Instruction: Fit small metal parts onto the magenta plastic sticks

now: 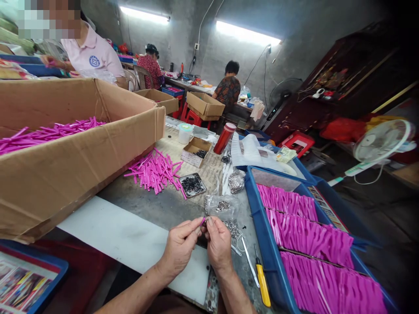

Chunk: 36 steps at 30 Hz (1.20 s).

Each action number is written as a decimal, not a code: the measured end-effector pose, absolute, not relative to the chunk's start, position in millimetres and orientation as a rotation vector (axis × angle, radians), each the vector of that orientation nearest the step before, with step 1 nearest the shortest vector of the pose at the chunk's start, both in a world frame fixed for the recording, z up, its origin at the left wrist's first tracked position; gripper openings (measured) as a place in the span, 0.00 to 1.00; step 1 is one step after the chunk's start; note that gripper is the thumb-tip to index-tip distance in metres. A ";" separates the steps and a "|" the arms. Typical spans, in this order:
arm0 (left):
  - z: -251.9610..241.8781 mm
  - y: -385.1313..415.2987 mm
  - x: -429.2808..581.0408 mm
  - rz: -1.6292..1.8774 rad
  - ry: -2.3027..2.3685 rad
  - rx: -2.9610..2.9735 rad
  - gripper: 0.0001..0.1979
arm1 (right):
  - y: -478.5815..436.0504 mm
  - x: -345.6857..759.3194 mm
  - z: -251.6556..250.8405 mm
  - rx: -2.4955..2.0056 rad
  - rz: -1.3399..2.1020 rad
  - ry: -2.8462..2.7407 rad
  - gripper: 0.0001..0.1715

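Your left hand (181, 243) has a pink piece (203, 220) pinched at thumb and index fingertips; only a short bit shows, the rest is behind your fingers. Your right hand (218, 240) has thumb and fingers pressed together just to the right of it; something small and dark seems to be between them, too tiny to tell. Key relation, my read: visible end of the pink piece vs. your right fingertips, nearly meeting in the gap between your 2 hands; touching or not, can't tell. Left hand is the nearer 1 since it holds the piece. Long axis of the visible bit slants up and right, away from you; can't tell which way the hidden end goes. Piece is up off the table, in front of you, on the near side of the bag of metal bits (223, 206). Around it: black parts tray (192, 185) beyond and left, pink pile (153, 170) farther left, screwdriver (262, 283) and blue bin (266, 261) off to your right.
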State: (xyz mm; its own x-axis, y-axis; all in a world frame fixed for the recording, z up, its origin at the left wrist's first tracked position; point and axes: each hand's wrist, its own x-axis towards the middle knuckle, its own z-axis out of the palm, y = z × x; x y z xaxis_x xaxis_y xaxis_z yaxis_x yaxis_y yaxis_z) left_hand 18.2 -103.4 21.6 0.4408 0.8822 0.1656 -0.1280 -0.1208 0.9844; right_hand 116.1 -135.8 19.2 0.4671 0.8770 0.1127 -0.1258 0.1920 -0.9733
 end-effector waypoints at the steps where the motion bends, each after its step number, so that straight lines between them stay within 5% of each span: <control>1: 21.8 -103.3 18.2 1.003 0.719 1.426 0.13 | -135.9 116.2 19.4 -1.146 0.835 -0.813 0.14; 36: 25.3 -105.6 17.1 1.000 0.704 1.420 0.13 | -135.2 117.7 19.9 -1.143 0.847 -0.815 0.11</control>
